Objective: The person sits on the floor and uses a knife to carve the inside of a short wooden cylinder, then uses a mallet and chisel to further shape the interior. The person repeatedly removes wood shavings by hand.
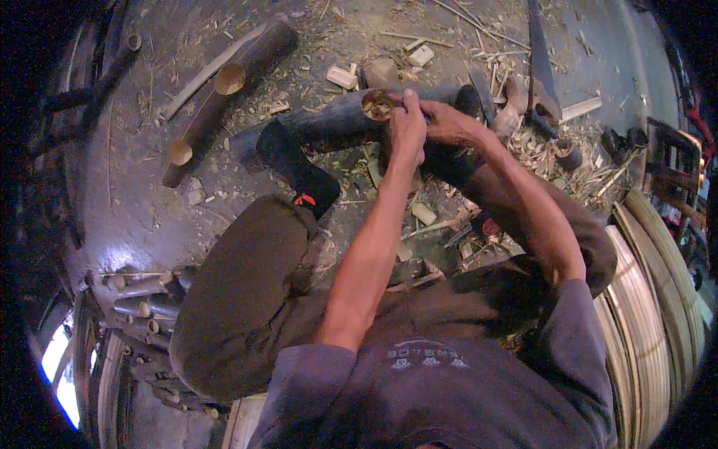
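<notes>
A dark round log (321,122) lies crosswise on the floor between my feet, with a pale round hollow (378,105) cut into its upper side. My left hand (409,127) is closed at the right edge of this hollow, its fingers pointing away from me. My right hand (452,125) is closed up against the left one, its fingertips meeting it beside the hollow. What the two hands grip is hidden between the fingers. My left foot in a black sock (288,153) rests against the log; another dark shoe or sock tip (469,99) shows at its right end.
At the upper left lies a second log (206,112) with two pale round cuts. A long dark saw-like blade (540,56) lies at the upper right. Wood chips (342,78) litter the floor. Bundled pale strips (643,299) curve at the right; several short poles (142,307) are stacked left.
</notes>
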`<state>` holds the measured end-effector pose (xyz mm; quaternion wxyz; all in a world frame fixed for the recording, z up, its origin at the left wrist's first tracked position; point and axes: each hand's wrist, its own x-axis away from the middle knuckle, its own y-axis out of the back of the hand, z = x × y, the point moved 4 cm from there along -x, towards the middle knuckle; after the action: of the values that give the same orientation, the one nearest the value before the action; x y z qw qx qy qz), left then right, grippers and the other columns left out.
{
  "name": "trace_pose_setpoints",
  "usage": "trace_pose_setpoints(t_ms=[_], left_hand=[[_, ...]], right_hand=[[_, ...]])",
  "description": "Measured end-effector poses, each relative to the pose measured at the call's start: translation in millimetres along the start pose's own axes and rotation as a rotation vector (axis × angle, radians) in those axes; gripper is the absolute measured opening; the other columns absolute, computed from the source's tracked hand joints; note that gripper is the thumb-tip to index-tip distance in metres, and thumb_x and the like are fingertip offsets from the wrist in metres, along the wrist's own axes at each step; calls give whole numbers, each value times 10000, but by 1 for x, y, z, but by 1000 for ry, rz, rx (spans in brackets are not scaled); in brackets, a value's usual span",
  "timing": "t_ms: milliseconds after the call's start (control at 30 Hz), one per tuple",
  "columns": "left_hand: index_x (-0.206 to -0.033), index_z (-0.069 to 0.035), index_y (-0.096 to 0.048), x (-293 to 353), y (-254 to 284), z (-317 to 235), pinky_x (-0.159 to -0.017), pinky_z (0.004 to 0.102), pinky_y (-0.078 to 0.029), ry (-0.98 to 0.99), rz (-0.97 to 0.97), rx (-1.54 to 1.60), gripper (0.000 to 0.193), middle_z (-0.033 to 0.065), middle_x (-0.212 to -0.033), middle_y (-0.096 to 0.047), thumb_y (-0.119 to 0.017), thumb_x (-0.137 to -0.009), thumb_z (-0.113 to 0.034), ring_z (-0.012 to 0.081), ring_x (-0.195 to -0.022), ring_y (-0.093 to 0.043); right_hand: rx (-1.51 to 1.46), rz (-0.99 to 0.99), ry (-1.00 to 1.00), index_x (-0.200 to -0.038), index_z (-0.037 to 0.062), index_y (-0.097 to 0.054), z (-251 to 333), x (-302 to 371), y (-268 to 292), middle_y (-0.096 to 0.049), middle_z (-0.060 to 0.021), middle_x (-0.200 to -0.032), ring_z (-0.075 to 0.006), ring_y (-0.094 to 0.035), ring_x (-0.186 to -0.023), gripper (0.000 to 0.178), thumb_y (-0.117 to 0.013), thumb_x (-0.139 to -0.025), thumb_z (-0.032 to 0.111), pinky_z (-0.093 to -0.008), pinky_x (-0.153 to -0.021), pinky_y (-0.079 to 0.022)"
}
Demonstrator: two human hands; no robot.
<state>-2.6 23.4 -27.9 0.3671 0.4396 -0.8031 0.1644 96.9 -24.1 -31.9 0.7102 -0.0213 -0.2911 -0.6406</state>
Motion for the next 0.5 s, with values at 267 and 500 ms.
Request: trace_pose_setpoints(t_ms=[267, 500], left_hand=[[-1116, 158, -442, -1, 50, 26, -838, 477, -452, -253, 7, -651, 699, 411, -1009, -530, -370, -927, -511, 508, -980, -547], [-1104, 69, -556, -49, 96, -35, -869, 471, -438, -250, 480, -1281, 603, 301, -1111, -571, -412, -923, -488, 455, -1019, -561]], right_hand=[[-562, -469, 261, -1251, 6, -502, -27, -18, -113, -591, -123, -1199, -224, -545, -1091, 585, -677, -765, 281, -360, -946, -412], [-1153, -918, 2, -1199, 9, -481, 67, -79, -167, -565, -86, -1107, -204, -526, -1049, 457, -635, -791, 145, -314, -922, -410]])
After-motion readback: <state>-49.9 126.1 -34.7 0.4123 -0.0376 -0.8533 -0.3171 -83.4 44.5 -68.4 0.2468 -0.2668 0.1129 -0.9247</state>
